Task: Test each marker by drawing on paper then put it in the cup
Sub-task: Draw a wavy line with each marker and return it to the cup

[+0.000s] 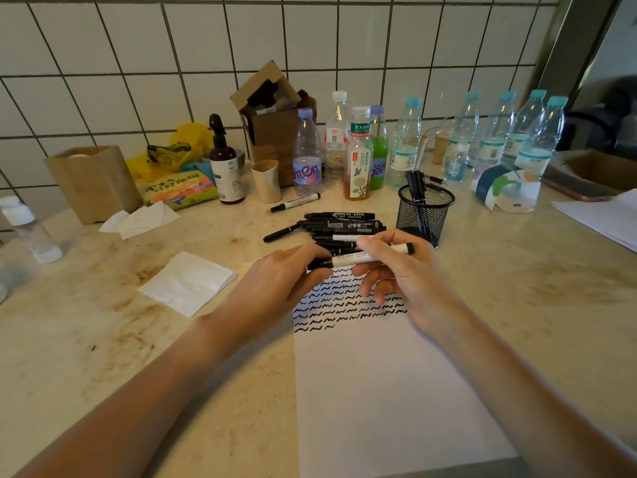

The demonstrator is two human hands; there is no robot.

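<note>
While both hands meet mid-frame over the paper (379, 374), the right hand (396, 270) has its grip clamped on a white-barreled marker (365, 257) and the left hand (286, 274) pinches its black cap end. Squiggle rows cover the sheet's top. Mesh cup (424, 215) with markers sits just up-right, beside the marker pile (341, 225) on the counter (103, 339).

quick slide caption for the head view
Both hands grip a white marker over scribbled paper, beside a mesh cup.
</note>
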